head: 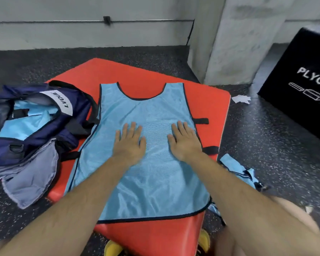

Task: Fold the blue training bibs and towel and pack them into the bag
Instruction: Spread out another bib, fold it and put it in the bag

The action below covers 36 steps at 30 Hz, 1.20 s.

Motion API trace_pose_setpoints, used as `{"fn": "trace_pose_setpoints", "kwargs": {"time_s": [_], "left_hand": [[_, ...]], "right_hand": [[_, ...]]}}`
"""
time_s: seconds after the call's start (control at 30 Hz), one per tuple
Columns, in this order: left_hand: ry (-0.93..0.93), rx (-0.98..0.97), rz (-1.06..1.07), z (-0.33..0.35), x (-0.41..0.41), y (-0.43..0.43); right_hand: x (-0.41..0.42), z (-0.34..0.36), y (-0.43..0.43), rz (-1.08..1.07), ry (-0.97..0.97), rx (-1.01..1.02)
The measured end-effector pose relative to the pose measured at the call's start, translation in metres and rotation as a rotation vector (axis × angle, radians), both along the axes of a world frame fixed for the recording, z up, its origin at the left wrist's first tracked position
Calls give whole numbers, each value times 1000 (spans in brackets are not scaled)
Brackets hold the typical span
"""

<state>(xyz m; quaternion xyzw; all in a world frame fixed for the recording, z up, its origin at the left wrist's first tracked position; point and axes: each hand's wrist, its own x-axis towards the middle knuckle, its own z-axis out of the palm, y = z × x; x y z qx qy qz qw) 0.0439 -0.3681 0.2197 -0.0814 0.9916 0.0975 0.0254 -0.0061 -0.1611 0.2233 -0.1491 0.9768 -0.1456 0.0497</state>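
A light blue training bib with dark trim lies spread flat on a red mat, neck opening away from me. My left hand and my right hand press flat on its middle, fingers straight, side by side. To the left an open navy bag sits on the floor with light blue fabric inside. A grey-blue towel lies crumpled in front of the bag. Another blue bib lies bunched on the floor at the mat's right edge.
A black plyo box stands at the right on the speckled dark floor. A scrap of white paper lies beyond the mat's right corner. A grey wall and pillar rise behind. Yellow shoes show under the mat's near edge.
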Motion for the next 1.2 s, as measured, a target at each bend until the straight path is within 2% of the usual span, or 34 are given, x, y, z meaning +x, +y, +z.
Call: {"fn": "trace_pose_setpoints", "kwargs": {"time_s": [0.1,0.23,0.4,0.5,0.73,0.8,0.97,1.13,1.2], "left_hand": [[48,-46,-82,5,-6,37],[25,59,-286,2,3,87],[32,26,-254,-5,16,94],[-1,42,-306,-1,27,103],[12,118,-453,-3,105,134],[36,180,-490,-1,124,136],[88,309,-608,-3,152,132],[141,365,-581,-6,152,133],[191,422,-551,-8,152,134]], "right_hand": [[3,3,8,31,51,-28],[42,-1,15,111,107,-149],[96,-17,57,51,181,-95],[115,-17,78,36,223,-97],[153,-15,95,-86,148,-297],[167,-5,96,-146,58,-368],[185,15,96,-139,-12,-495],[179,19,111,-163,-298,-651],[182,14,116,-103,-309,-684]]}}
